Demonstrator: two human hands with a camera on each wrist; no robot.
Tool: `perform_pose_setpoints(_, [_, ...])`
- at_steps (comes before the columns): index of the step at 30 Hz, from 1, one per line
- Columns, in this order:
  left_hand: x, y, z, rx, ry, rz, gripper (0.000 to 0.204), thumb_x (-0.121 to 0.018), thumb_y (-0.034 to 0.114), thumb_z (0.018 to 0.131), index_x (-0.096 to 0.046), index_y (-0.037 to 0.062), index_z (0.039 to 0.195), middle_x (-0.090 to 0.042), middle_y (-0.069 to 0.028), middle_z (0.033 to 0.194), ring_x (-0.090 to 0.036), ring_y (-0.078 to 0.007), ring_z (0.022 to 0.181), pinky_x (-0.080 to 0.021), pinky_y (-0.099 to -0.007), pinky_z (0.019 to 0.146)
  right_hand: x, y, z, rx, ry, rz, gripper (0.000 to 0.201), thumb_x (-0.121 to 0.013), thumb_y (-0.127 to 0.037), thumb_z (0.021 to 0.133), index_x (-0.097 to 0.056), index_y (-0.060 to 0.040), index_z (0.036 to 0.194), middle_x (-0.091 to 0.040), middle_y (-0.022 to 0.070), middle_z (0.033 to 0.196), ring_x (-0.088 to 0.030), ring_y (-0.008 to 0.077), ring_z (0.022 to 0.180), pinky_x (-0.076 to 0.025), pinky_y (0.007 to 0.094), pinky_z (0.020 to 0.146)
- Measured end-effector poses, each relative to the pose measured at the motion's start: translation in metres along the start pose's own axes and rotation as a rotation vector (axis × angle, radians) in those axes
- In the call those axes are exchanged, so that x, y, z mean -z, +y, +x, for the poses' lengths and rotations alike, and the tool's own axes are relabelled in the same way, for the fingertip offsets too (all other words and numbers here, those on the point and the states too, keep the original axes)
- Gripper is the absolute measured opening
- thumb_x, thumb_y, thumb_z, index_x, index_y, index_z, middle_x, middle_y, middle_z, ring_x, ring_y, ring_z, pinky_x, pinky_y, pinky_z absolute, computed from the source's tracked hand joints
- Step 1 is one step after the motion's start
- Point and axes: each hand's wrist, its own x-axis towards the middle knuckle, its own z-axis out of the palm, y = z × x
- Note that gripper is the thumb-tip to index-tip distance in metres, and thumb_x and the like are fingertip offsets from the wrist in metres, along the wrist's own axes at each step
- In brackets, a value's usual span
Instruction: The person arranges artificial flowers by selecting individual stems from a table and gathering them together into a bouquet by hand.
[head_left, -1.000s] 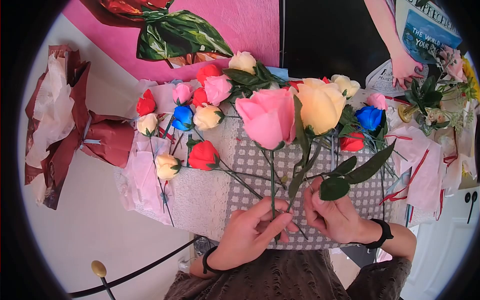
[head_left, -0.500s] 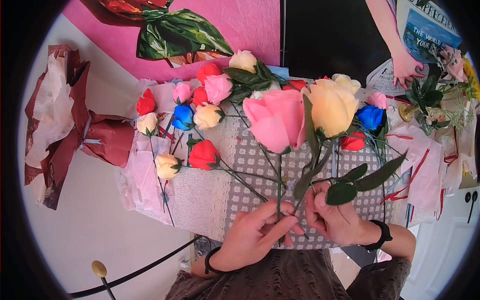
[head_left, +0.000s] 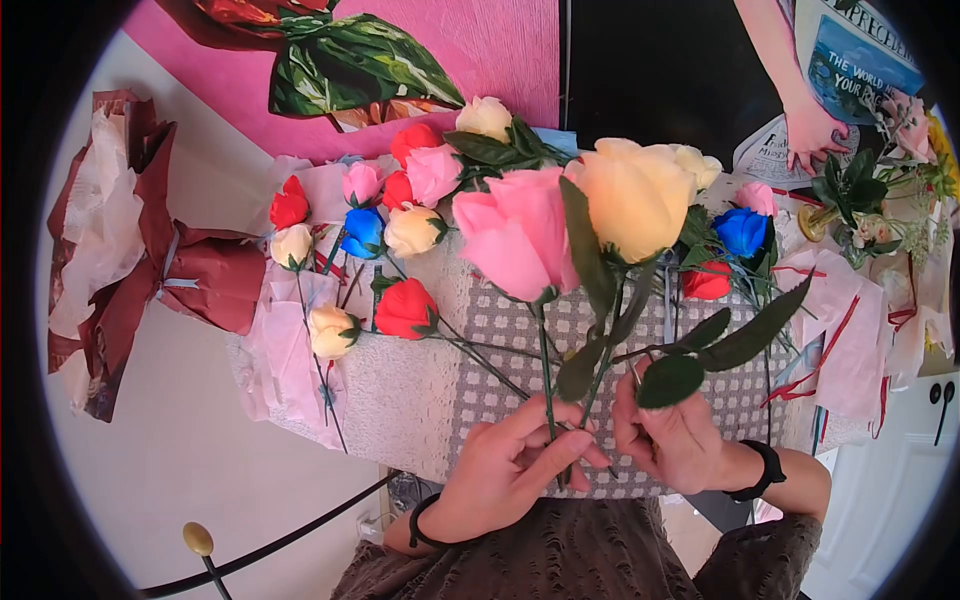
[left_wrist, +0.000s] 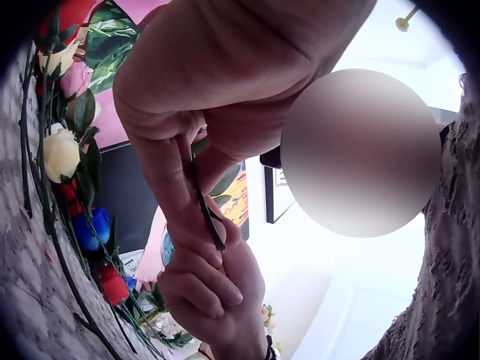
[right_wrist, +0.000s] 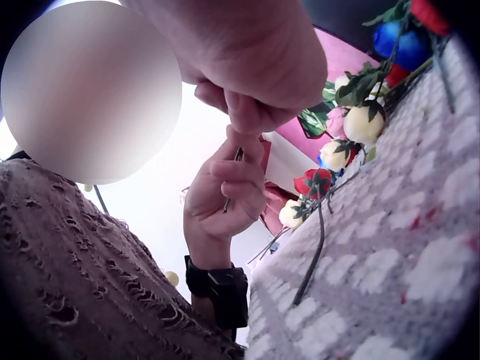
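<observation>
Two large artificial roses, one pink (head_left: pixel 515 235) and one cream (head_left: pixel 635 198), rise from my left hand (head_left: pixel 510 465). Thumb and fingers pinch their green stems (head_left: pixel 547 365), which cross near the fingertips. Beside it, my right hand (head_left: pixel 675 440) has its fingers curled and the thumb laid against the forefinger, on a small slim thing mostly hidden by the fingers. Dark green leaves (head_left: pixel 670 380) branching off the cream rose's stem overlap this hand. In the left wrist view, a stem (left_wrist: pixel 202 195) runs from the left hand towards the right hand (left_wrist: pixel 206 289).
More roses lie on the table, including a red rose (head_left: pixel 405 307) at left and a blue rose (head_left: pixel 740 232) at right. A checked cloth (head_left: pixel 500 335) spreads beneath. Maroon wrapping paper (head_left: pixel 212 280) is at left; a vase of flowers (head_left: pixel 855 200) stands at right.
The two rose heads swayed right, then back left, and now lean slightly further left. The leaves swung with them. Both hands stay nearly in place.
</observation>
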Motion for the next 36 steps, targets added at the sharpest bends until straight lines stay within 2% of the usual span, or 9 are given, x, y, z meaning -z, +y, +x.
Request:
perform_pose_setpoints(6, [0.000, 0.001, 0.000, -0.020, -0.004, 0.011, 0.017, -0.055, 0.010, 0.097, -0.049, 0.0010, 0.109, -0.072, -0.0106, 0.088, -0.067, -0.0109, 0.067, -0.051, -0.0233, 0.059, 0.002, 0.000, 0.001, -0.034, -0.039, 0.013, 0.032, -0.037, -0.038, 0.102, -0.036, -0.0081, 0.092, -0.046, 0.0054, 0.063, -0.034, 0.0074, 0.042, -0.023, 0.0225, 0.039])
perform_pose_setpoints(8, [0.000, 0.005, 0.000, 0.004, -0.032, 0.048, 0.015, -0.047, 0.000, 0.097, -0.048, -0.0047, 0.112, -0.068, -0.0191, 0.089, -0.066, -0.0180, 0.070, -0.053, -0.0275, 0.063, 0.001, 0.000, 0.001, -0.016, -0.035, 0.033, 0.031, -0.037, -0.037, 0.102, -0.035, -0.0082, 0.091, -0.046, 0.0056, 0.064, -0.034, 0.0074, 0.042, -0.023, 0.0224, 0.039])
perform_pose_setpoints(12, [0.001, 0.003, 0.000, -0.004, -0.042, 0.072, 0.017, -0.047, 0.000, 0.097, -0.047, -0.0053, 0.113, -0.069, -0.0190, 0.090, -0.066, -0.0173, 0.070, -0.052, -0.0269, 0.063, 0.002, -0.001, 0.002, -0.030, -0.059, 0.037, 0.031, -0.038, -0.036, 0.102, -0.034, -0.0084, 0.090, -0.046, 0.0057, 0.066, -0.034, 0.0072, 0.043, -0.023, 0.0224, 0.039])
perform_pose_setpoints(14, [-0.001, 0.001, 0.001, -0.007, -0.002, 0.036, 0.018, -0.055, 0.011, 0.097, -0.050, 0.0004, 0.110, -0.072, -0.0107, 0.087, -0.066, -0.0106, 0.066, -0.051, -0.0233, 0.059, 0.002, -0.001, 0.002, -0.035, -0.058, 0.042, 0.031, -0.038, -0.036, 0.102, -0.034, -0.0082, 0.090, -0.046, 0.0056, 0.065, -0.034, 0.0071, 0.043, -0.023, 0.0224, 0.039])
perform_pose_setpoints(20, [-0.001, 0.002, 0.001, 0.006, 0.013, 0.045, 0.017, -0.056, 0.011, 0.096, -0.052, 0.0000, 0.108, -0.072, -0.0102, 0.086, -0.065, -0.0094, 0.064, -0.050, -0.0229, 0.058, 0.003, -0.001, 0.001, -0.032, -0.039, 0.005, 0.031, -0.038, -0.037, 0.102, -0.036, -0.0068, 0.093, -0.045, 0.0054, 0.065, -0.033, 0.0070, 0.043, -0.024, 0.0226, 0.040])
perform_pose_setpoints(21, [0.000, 0.002, 0.001, 0.006, 0.014, 0.045, 0.017, -0.056, 0.011, 0.096, -0.052, 0.0000, 0.108, -0.072, -0.0102, 0.086, -0.065, -0.0094, 0.064, -0.050, -0.0229, 0.058, 0.003, -0.002, 0.001, -0.028, -0.032, -0.025, 0.033, -0.037, -0.038, 0.102, -0.036, -0.0059, 0.093, -0.045, 0.0048, 0.064, -0.033, 0.0068, 0.043, -0.024, 0.0227, 0.040])
perform_pose_setpoints(23, [0.002, 0.003, 0.001, -0.006, -0.024, 0.085, 0.015, -0.049, 0.001, 0.097, -0.048, -0.0056, 0.110, -0.069, -0.0191, 0.088, -0.064, -0.0151, 0.066, -0.051, -0.0259, 0.059, 0.003, -0.006, 0.002, -0.025, -0.026, -0.055, 0.035, -0.036, -0.038, 0.102, -0.037, -0.0050, 0.093, -0.045, 0.0042, 0.062, -0.033, 0.0066, 0.043, -0.025, 0.0227, 0.041])
perform_pose_setpoints(28, [0.003, 0.004, 0.002, 0.010, -0.013, 0.104, 0.013, -0.050, 0.001, 0.096, -0.049, -0.0057, 0.108, -0.069, -0.0188, 0.088, -0.064, -0.0142, 0.065, -0.051, -0.0258, 0.057, 0.001, -0.008, 0.004, -0.052, -0.011, -0.145, 0.043, -0.034, -0.043, 0.102, -0.038, -0.0030, 0.087, -0.044, 0.0013, 0.055, -0.034, 0.0062, 0.045, -0.026, 0.0226, 0.043])
perform_pose_setpoints(36, [0.005, 0.004, 0.001, 0.009, -0.002, 0.138, 0.013, -0.052, 0.001, 0.096, -0.050, -0.0053, 0.107, -0.070, -0.0177, 0.086, -0.063, -0.0135, 0.062, -0.050, -0.0251, 0.056, 0.000, -0.007, 0.006, -0.040, -0.008, -0.206, 0.040, -0.032, -0.039, 0.103, -0.037, -0.0030, 0.086, -0.042, 0.0012, 0.053, -0.036, 0.0067, 0.046, -0.028, 0.0233, 0.044])
